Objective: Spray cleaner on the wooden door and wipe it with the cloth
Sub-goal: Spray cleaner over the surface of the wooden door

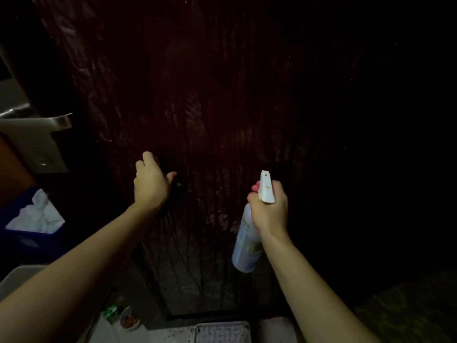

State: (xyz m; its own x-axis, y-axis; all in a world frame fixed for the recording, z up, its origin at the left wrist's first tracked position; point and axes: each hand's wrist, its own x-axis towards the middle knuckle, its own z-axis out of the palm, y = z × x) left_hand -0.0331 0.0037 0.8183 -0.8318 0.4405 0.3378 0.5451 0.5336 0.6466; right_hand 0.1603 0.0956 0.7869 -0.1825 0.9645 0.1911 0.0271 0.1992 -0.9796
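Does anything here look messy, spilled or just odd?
Yes: the wooden door is streaked with thin runs of liquid trickling down toward its lower edge, below where the right hand holds the spray bottle. It looks like freshly sprayed cleaner, not damage.

Both bare forearms extended forward, hands raised at about the same height and well apart.

Left hand (150, 184): back of hand toward the camera, wrist slightly bent, fingers curled forward and away from view, thumb (171, 176) projecting to the right; whether the fingers grip anything cannot be told in the dim light. Right hand (269, 206): back of hand toward the camera, fingers wrapped around the neck of a spray bottle (247, 243), fingertips (254, 188) showing on the left of its white trigger head; forearm runs down to the lower right edge.
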